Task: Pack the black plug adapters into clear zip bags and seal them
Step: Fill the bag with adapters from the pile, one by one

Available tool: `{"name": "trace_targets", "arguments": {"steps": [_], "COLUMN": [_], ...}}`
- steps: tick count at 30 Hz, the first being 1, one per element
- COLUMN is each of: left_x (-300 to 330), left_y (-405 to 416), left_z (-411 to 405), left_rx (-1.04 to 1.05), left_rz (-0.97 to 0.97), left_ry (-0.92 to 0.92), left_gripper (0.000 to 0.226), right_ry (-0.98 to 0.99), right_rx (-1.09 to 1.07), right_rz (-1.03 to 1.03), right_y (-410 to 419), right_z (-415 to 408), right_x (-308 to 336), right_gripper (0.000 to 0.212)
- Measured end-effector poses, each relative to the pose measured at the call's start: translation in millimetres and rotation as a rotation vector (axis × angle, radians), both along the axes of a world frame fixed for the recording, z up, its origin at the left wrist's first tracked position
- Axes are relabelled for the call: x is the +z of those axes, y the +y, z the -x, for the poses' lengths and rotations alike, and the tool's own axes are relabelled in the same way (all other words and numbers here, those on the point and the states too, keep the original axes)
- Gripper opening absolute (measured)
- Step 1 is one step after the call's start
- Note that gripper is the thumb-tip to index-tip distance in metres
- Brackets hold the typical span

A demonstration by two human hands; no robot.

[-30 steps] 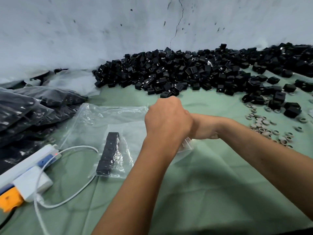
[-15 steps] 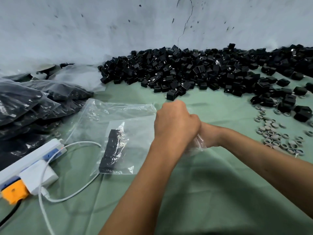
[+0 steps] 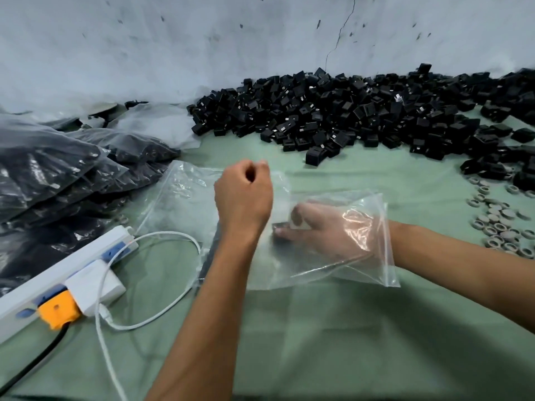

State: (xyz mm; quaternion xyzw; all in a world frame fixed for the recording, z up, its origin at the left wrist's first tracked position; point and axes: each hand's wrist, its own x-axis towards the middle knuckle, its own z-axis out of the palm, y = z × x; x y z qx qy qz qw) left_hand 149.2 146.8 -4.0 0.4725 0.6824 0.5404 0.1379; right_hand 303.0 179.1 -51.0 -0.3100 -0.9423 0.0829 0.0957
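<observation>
Now right hand (image 3: pixel 327 233) inside clear zip bag (image 3: pixel 373 267), touching adapter (image 3: pixel 280 226).

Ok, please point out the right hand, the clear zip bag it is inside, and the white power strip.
right hand (image 3: pixel 324 233): head view, back of the hand.
clear zip bag (image 3: pixel 373 267): head view, lower right wall.
white power strip (image 3: pixel 58 273): head view, long casing.

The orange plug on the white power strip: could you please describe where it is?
Look left, on the green cloth, at the long white power strip. The orange plug sits near its close end, beside a white charger block; it is the only orange item.
</observation>
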Motion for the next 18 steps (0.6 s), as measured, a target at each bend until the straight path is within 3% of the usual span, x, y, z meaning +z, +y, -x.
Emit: {"name": "trace_targets", "arguments": {"steps": [1,4,5,8,11,15,18], "left_x": [-10,-34,-38,-45,-48,-50,-51], "left_y": [4,12,13,14,14,13,12], "left_z": [15,43,48,53,55,56,56], "left_rx": [0.051,0.136,0.153,0.15,0.155,0.153,0.15], "left_rz": [0.031,0.097,0.115,0.115,0.115,0.104,0.083], "left_ry": [-0.125,-0.38,-0.393,-0.403,-0.404,-0.418,-0.406], "left_gripper": [0.041,0.041,0.042,0.046,0.048,0.048,0.047], "right_ry": [-0.011,-0.127,-0.12,-0.292,-0.304,-0.101,-0.098], "right_rx": [-0.047,0.13,0.171,0.233,0.195,0.157,0.165], "right_rz": [0.009,0.031,-0.101,-0.059,0.094,0.1,0.096], "right_y": [-4,-10,-6,3,13,16,13], "right_z": [1,9,11,21,30,34,38], "right_x": [1,22,22,21,12,6,3], "right_gripper": [0.044,0.03,0.038,0.079,0.1,0.099,0.099]}}
